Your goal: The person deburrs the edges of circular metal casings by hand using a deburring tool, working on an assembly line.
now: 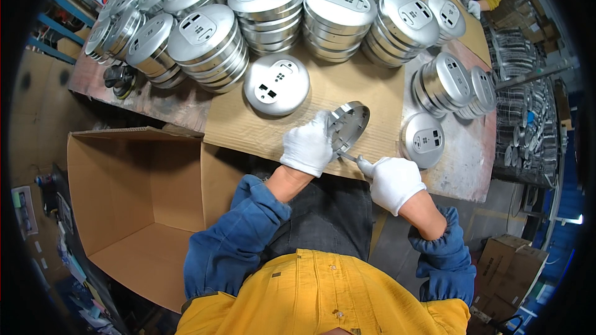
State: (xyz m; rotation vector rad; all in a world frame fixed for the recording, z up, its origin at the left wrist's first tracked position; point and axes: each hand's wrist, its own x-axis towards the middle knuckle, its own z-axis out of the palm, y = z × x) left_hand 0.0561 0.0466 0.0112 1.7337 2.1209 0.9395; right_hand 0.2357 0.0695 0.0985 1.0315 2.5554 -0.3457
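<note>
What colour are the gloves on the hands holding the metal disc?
White, on both left hand and right hand; head view.

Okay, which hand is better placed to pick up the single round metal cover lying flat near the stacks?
Probably the left hand. It is nearer the flat metal cover, though it now props a tilted cover on edge. The right hand grips a thin tool and sits farther away.

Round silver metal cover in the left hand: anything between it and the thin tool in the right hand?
Nothing visible. The left hand holds the round silver metal cover tilted on edge over the cardboard sheet; the thin metal tool in the right hand already reaches its lower rim.
</note>
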